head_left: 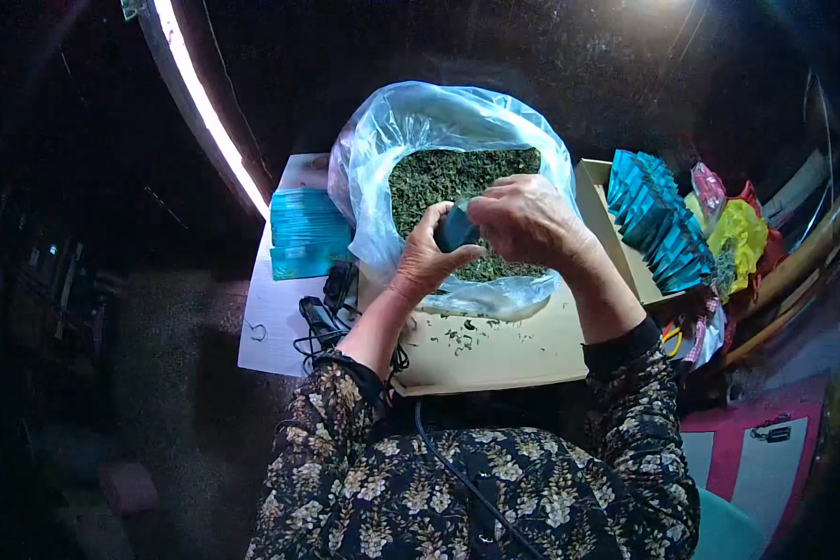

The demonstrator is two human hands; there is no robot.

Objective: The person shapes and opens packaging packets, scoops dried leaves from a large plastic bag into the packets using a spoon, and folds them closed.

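Observation:
A clear plastic bag [359,177] stands open, with dark green dried leaves [439,177] inside. Over the leaves, my left hand [427,252] is wrapped round a small teal packet [455,228], its thumb and fingers on the packet's sides. My right hand [527,219] is at the packet's upper right, with its fingers curled in; what they hold, if anything, is hidden. Loose leaf bits [467,334] lie on the cardboard [532,350] in front of the bag.
Flat blue packets [303,233] lie stacked on a white surface [271,327] at left, near black cables and a black device [321,322]. At right, a cardboard box [599,187] holds several teal packets [658,219]. Beyond it are yellow [742,238] and red bags.

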